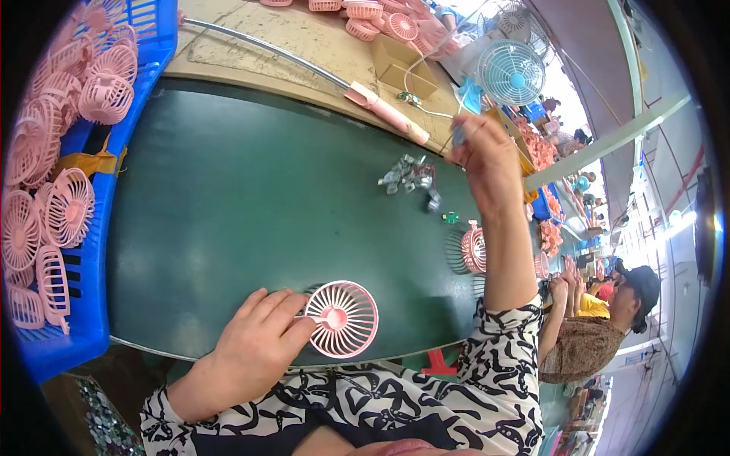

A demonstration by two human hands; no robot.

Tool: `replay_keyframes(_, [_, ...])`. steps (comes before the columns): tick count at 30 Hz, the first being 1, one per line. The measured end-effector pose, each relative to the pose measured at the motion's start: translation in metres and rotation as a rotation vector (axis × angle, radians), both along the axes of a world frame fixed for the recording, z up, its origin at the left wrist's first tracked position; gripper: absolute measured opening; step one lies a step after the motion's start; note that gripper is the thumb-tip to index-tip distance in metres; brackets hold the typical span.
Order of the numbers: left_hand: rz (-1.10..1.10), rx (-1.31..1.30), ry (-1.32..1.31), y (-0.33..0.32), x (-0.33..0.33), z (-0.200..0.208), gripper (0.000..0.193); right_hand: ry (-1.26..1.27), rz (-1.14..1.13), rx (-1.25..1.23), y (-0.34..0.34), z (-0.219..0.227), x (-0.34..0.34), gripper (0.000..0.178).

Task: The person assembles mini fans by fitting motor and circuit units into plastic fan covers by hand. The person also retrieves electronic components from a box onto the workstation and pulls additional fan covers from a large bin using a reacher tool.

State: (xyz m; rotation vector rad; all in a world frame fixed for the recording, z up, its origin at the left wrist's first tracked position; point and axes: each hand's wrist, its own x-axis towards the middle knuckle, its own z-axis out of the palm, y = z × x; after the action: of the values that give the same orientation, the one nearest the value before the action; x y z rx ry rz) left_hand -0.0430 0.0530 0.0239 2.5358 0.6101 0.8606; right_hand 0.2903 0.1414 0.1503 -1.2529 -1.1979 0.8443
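One pink fan cover [342,319] at the surface's [251,190] near edge: round face up, stem [313,317] and long axis pointing left, left hand's [262,342] fingers closed on the stem; right hand [488,163] above far right corner, fingers bunched on a blurred grey part [458,137].

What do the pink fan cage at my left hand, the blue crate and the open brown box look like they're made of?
The cage: probably molded plastic with a slight sheen, given its thin, even ribs.
The crate: likely hard plastic, smooth, evenly coloured, with slotted walls.
The box: apparently matte cardboard, judging by its dull brown, flat sides.
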Motion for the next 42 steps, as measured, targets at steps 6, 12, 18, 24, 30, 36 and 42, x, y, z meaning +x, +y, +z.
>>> replay_keyframes(6, [0.013, 0.021, -0.024, -0.007, -0.003, -0.002, 0.021, -0.304, -0.052, 0.118, -0.028, -0.003, -0.042, 0.017])
replay_keyframes(12, [-0.019, -0.014, -0.036, -0.012, -0.002, 0.001, 0.019, -0.260, 0.030, -0.209, -0.039, -0.034, -0.028, 0.018])
replay_keyframes(18, [0.024, 0.019, -0.070, -0.024, -0.010, -0.003, 0.019, -0.113, -0.040, 0.322, -0.041, 0.033, -0.031, 0.017])
replay_keyframes(24, [-0.004, 0.021, -0.100, -0.032, -0.010, 0.001, 0.017, -0.069, -0.192, 0.230, -0.067, 0.020, 0.009, 0.020])
replay_keyframes(30, [-0.010, 0.014, -0.082, -0.030, -0.010, -0.003, 0.018, -0.309, -0.206, 0.125, -0.102, 0.008, -0.003, 0.018])
replay_keyframes(36, [-0.075, -0.030, -0.058, -0.029, -0.006, 0.000, 0.019, -1.092, -0.010, 0.128, -0.183, -0.083, -0.038, 0.025])
replay_keyframes(42, [-0.055, -0.068, -0.084, -0.029, 0.012, -0.001, 0.020, -1.018, -0.353, 0.009, -0.226, -0.114, -0.032, 0.033])
